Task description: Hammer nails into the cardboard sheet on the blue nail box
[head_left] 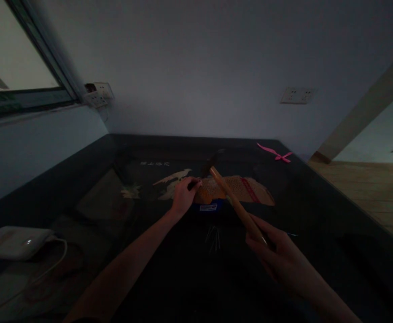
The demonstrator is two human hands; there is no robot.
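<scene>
My right hand is wrapped round the wooden handle of a hammer. Its dark head is raised at the far end, just right of my left hand. The thumb and forefinger of that left hand are pinched together over the left part of a tan, speckled piece with a red stripe. What they pinch is too small and dark to make out. A blue packet with a white label lies against the near side of the tan piece. Several thin nails lie loose on the dark tabletop nearer to me.
A pink ribbon lies at the back right of the table. On the left rests a white device with a cable. Wall sockets are above the table, and a window is at the upper left.
</scene>
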